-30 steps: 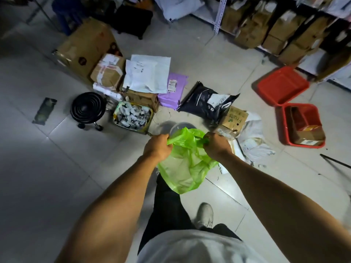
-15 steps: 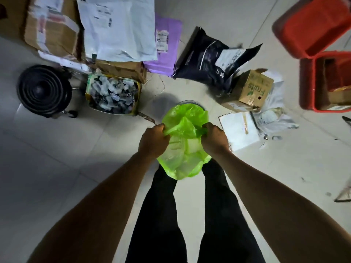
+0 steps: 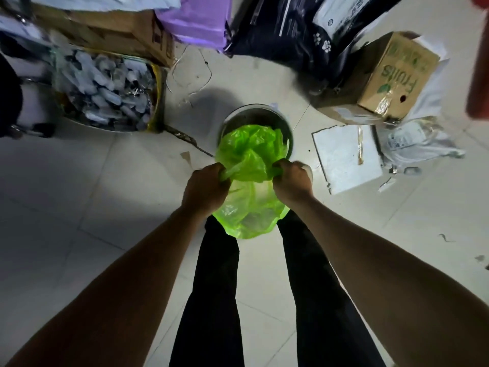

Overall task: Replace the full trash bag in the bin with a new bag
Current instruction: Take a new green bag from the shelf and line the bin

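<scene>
Two hands [image 3: 205,188] [image 3: 292,181] gripping crumpled translucent green bag [image 3: 250,205] over bin [image 3: 264,116].

My left hand [image 3: 205,188] and right hand [image 3: 292,181] each grip bunched edges of the thin, bright green plastic bag [image 3: 250,181]. It hangs over the round grey metal bin [image 3: 255,116] on the pale tiled floor [image 3: 79,207], between my black-trousered legs.
</scene>
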